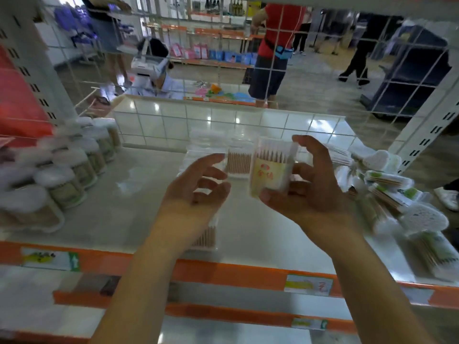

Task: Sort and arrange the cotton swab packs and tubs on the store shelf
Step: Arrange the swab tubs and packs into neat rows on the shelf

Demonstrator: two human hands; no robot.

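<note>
**Hands over shelf: right one has a swab box, left one has nothing**

Your left hand is palm-up above the shelf, fingers loosely curled, holding nothing. Your right hand grips a clear rectangular swab box with a yellow label, thumb at the bottom corner, fingers round the far side; box upright, tilted slightly, lifted off the shelf.

Left to right on the shelf:
- round swab tubs in rows at the left end, blurred
- clear rectangular boxes in a row running front to back at centre, partly behind your left hand and forearm
- flat swab packs with green labels, heaped loosely at the right end

Wire grid backs the shelf. Orange price rail along the front edge.
</note>
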